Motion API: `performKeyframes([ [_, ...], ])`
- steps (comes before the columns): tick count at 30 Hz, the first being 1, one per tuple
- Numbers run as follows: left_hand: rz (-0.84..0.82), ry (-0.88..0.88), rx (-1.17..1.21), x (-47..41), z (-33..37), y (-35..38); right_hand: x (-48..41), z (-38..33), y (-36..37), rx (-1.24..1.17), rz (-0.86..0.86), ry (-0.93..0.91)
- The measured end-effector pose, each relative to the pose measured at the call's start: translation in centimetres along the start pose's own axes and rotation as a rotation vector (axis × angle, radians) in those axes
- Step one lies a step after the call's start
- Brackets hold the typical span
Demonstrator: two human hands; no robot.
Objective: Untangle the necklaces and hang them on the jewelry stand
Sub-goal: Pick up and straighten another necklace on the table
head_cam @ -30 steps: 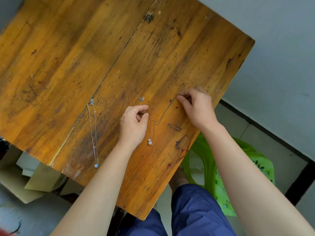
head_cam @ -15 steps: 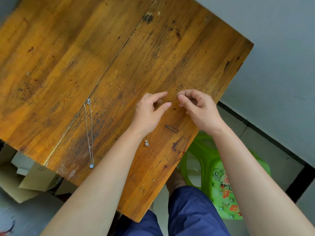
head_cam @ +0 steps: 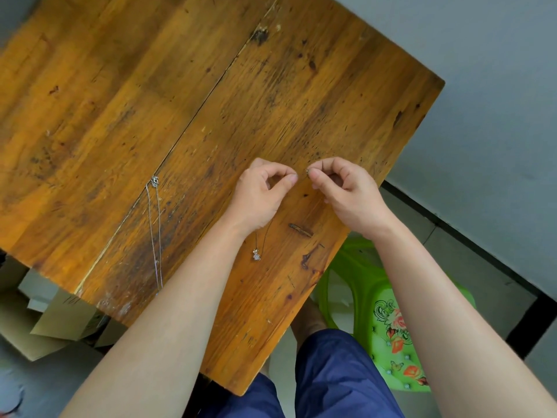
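I am pinching the small clasp end of a necklace between thumb and forefinger of my right hand. My left hand, just beside it, is pinching the thin chain in the same way. The chain is running under my left palm, and its pendant is lying on the table below my left wrist. A second necklace is lying stretched out, well to the left of my left hand.

The head camera looks steeply down, close over the wooden table and both forearms.
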State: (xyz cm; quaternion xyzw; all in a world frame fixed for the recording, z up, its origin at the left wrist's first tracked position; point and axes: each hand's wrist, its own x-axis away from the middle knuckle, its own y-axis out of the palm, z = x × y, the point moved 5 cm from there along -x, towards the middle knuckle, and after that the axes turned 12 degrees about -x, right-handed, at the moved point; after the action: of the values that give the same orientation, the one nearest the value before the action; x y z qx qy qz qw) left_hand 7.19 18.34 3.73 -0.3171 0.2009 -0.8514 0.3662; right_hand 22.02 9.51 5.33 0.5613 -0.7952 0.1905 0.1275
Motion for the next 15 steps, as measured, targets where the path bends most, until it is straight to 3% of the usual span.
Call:
performKeyframes([
  [6, 0.025, -0.014, -0.083, 0.6, -0.2, -1.7, 0.1, 0.0, 0.8, -0.258, -0.001, 0.075],
  [11, 0.062, -0.011, -0.087, 2.4, 0.9, -3.8, 0.5, -1.2, 2.5, -0.492, -0.197, 0.227],
  [15, 0.132, -0.073, -0.007, 5.4, 1.9, -6.6, 1.9, -4.0, 3.6, -0.447, -0.334, 0.317],
])
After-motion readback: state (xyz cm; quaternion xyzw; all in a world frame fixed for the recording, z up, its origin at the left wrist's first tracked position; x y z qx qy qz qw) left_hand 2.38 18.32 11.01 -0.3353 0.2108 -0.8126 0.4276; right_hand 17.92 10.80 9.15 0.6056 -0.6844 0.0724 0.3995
